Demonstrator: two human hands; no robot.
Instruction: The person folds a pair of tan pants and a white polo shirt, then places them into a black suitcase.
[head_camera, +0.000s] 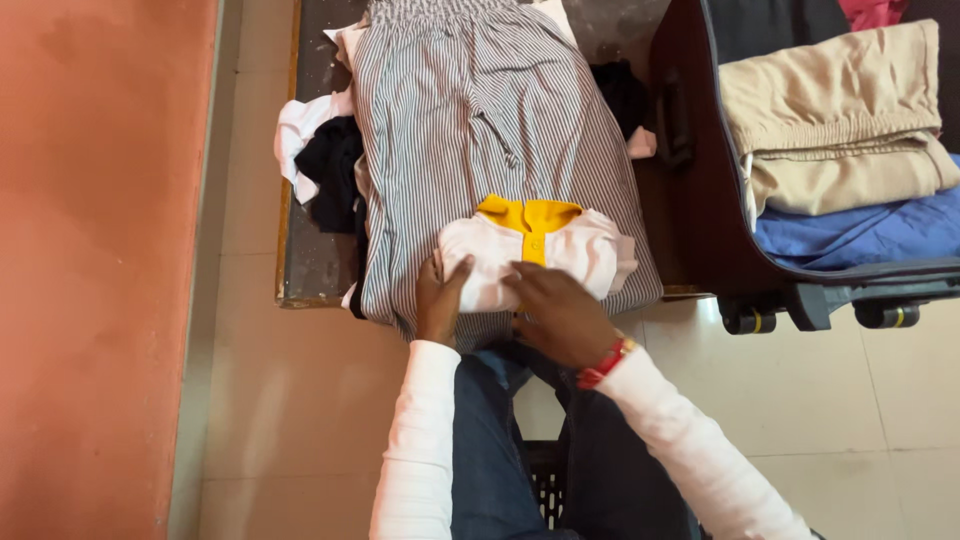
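At lower centre, the left hand (437, 300) and right hand (556, 312) press flat, fingers spread and gripping nothing, on a folded pink shirt (560, 255) atop the striped cloth (480, 130)—seemingly smoothing the fold, which calls for even pressure.

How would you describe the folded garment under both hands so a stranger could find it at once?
Start at the low dark table left of the open suitcase. A striped cloth covers it, and at its near edge lies the folded shirt under the left hand and right hand. It alone is pale pink with a yellow collar.
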